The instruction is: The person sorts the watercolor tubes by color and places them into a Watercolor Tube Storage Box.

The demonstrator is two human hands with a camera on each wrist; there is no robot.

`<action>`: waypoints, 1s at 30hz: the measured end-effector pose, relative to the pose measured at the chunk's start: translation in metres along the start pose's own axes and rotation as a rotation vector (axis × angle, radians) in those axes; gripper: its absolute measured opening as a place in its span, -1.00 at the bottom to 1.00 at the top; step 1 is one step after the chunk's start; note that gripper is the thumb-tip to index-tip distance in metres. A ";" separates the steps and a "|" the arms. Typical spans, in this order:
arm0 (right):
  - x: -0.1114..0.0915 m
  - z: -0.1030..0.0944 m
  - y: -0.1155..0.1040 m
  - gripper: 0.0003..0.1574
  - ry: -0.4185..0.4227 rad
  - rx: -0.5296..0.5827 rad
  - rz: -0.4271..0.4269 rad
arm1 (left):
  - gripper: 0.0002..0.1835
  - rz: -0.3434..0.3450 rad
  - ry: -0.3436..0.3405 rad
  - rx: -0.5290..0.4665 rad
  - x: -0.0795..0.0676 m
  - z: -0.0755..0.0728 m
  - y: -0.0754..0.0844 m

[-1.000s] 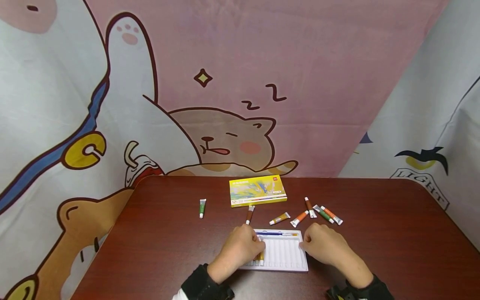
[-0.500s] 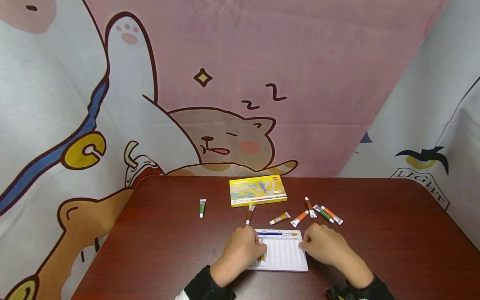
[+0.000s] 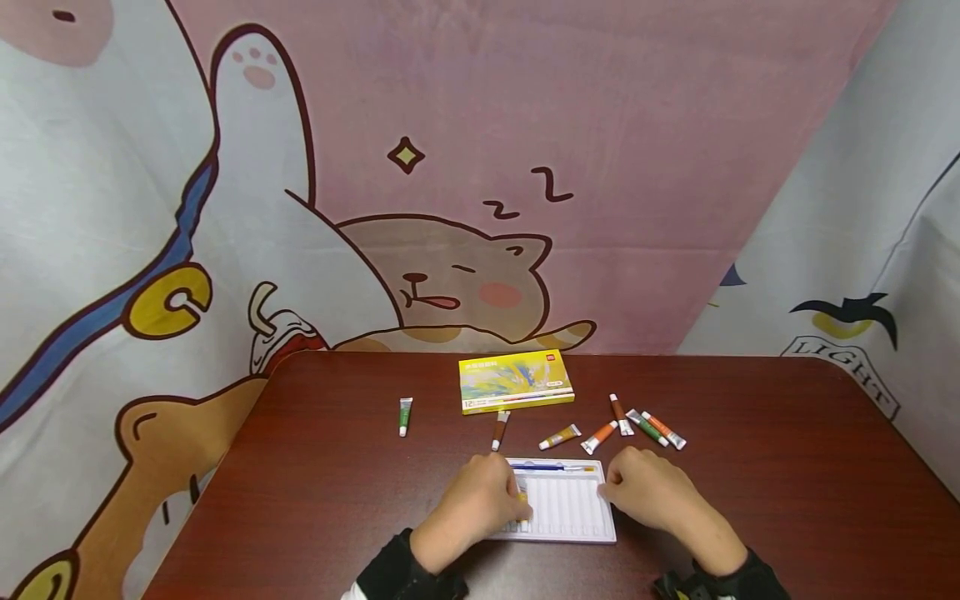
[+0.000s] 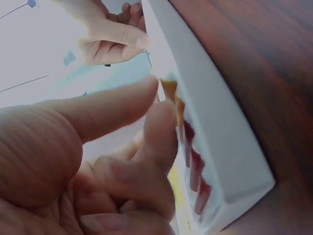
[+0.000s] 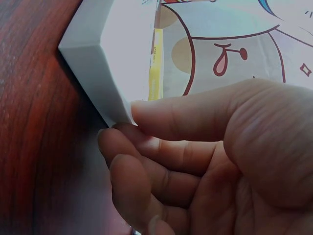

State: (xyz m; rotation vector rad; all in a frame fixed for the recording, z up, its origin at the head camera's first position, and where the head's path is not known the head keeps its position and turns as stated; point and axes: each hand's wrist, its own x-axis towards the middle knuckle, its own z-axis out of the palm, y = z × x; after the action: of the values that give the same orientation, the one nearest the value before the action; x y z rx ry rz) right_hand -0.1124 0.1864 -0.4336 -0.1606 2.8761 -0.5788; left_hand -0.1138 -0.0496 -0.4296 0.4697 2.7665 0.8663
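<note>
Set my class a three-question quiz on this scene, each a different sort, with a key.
1. What lies along the far side inside the white tray? (a) green tube (b) blue-handled brush (c) yellow box
2. True or false: the right grip touches the tray's right side.
3. How many tubes lie on the table outside the tray in the head view?
Key: 1 b; 2 true; 3 seven.

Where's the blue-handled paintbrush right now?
In the head view, the blue-handled paintbrush lies in the white tray, along its far edge, just right of the left hand, with a mustard-yellow tube beyond the tray.
</note>
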 end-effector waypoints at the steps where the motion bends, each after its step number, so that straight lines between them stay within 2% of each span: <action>1: 0.000 0.000 0.000 -0.58 -0.002 0.002 0.002 | -0.63 0.004 -0.010 0.002 -0.001 -0.001 0.000; 5: 0.000 0.000 0.000 -0.60 -0.007 0.010 0.008 | -0.59 0.006 -0.028 0.016 -0.001 -0.001 0.001; 11: -0.001 -0.001 -0.001 -0.60 -0.018 0.017 0.018 | -0.54 0.008 0.003 0.018 -0.001 0.001 -0.001; 20: 0.000 -0.002 -0.002 -0.61 -0.028 0.015 0.028 | -0.52 0.029 0.016 0.023 0.001 0.003 -0.005; 30: 0.000 -0.001 -0.002 -0.62 -0.027 0.020 0.038 | -0.54 0.014 0.003 -0.003 0.002 0.002 -0.004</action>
State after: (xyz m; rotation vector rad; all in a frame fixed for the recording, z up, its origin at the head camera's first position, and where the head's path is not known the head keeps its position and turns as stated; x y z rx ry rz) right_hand -0.1125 0.1853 -0.4321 -0.1097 2.8398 -0.5934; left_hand -0.1158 -0.0513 -0.4342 0.4880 2.7680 0.8743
